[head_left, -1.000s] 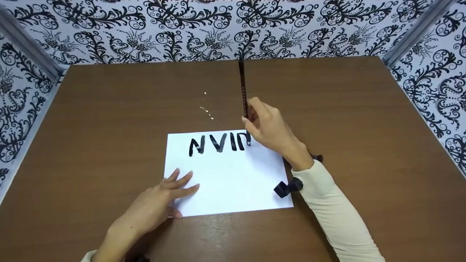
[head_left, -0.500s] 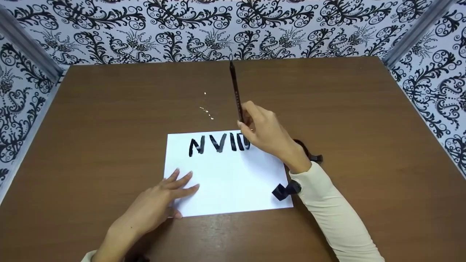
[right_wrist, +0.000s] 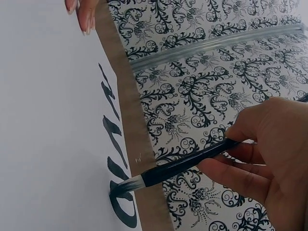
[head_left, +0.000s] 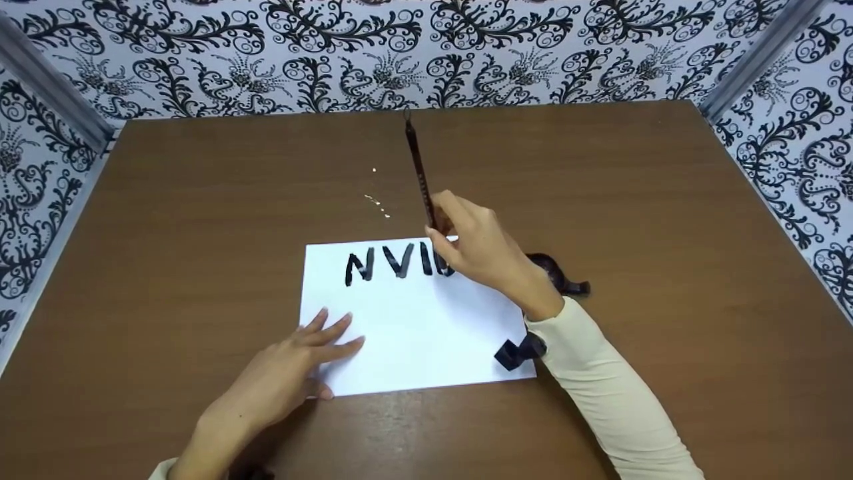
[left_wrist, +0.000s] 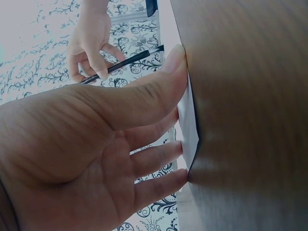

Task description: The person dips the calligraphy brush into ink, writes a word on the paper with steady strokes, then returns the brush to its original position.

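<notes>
Plainly, the brush [right_wrist: 185, 164] touches the lettered paper [right_wrist: 53, 125].

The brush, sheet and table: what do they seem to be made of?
Brush: dark handle, perhaps lacquered wood or plastic, from its glossy highlights; bristles, hair or synthetic fibre, in fine strands.
Sheet: probably paper, thin, white and matte.
Table: wood or wood-look laminate, by its brown grain and soft sheen.

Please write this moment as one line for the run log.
right hand: holds brush, tip on paper | left hand: fingers spread, resting on paper | black letters: N, V, I, D-like shape
</notes>
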The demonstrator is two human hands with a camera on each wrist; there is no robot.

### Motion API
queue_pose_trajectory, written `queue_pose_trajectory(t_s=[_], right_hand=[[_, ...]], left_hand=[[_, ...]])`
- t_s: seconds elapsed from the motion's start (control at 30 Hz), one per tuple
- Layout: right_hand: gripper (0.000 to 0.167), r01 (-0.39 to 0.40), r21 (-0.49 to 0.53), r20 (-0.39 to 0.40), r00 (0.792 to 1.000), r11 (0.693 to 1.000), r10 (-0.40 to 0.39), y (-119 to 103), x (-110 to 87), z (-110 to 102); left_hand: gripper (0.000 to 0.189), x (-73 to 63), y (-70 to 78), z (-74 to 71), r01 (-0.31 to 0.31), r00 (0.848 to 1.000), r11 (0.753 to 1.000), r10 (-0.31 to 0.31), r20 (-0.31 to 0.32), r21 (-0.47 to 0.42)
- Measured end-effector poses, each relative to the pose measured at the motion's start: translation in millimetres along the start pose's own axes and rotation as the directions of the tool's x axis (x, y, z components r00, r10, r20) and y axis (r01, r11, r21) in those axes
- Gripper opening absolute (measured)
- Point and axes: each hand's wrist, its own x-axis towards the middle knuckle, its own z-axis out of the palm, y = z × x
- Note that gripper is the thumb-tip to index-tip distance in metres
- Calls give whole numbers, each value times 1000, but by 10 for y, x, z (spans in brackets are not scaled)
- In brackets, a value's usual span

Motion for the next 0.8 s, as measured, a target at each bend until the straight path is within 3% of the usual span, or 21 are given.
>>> queue_pose_trajectory(t_s=[0.47, 0.8], right_hand=[[23, 40, 79, -85, 996, 996, -33, -87, 75, -170], [20, -3, 47, -228, 974, 999, 14, 213, -101, -396]], left_hand=[[65, 8, -10, -16, 0, 1000, 1000, 0, -24, -1], [66, 0, 1, 10, 2, 1000, 1000, -2, -18, -9]])
